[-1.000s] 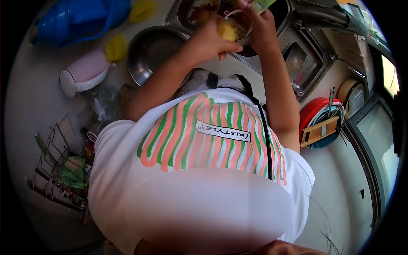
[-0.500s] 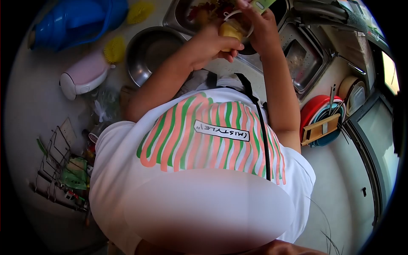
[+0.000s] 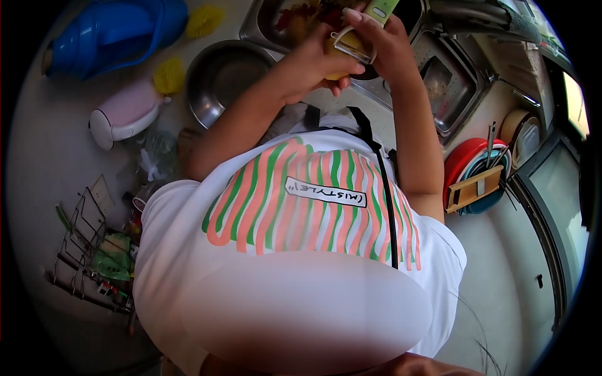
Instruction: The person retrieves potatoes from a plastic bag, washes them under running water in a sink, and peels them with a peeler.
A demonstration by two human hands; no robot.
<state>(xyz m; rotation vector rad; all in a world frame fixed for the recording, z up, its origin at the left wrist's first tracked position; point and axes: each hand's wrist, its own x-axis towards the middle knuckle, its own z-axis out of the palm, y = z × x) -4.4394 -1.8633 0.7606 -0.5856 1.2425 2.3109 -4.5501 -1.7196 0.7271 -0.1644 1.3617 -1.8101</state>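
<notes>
My left hand (image 3: 316, 66) is wrapped round a peeled-looking yellow potato (image 3: 350, 45) at the top centre, by the edge of the sink. In my right hand (image 3: 390, 44) is a peeler (image 3: 380, 10) with a light green handle and a white head. The peeler's head lies across the potato. Behind the hands, the steel sink (image 3: 252, 25) holds red and yellowish scraps (image 3: 295, 24), partly hidden by my left hand.
Left of my left forearm sits a steel bowl (image 3: 216, 75). Further left are a blue thermos (image 3: 113, 34), yellow scrubbers (image 3: 204, 20) and a pink-and-white appliance (image 3: 125, 113). On the right are a drain tray (image 3: 461, 81), red basin (image 3: 453, 164) and wooden slicer (image 3: 470, 191).
The peeler's head has come down and toward me onto the potato, and its handle shows more. My left hand has shifted slightly toward me with the potato.
</notes>
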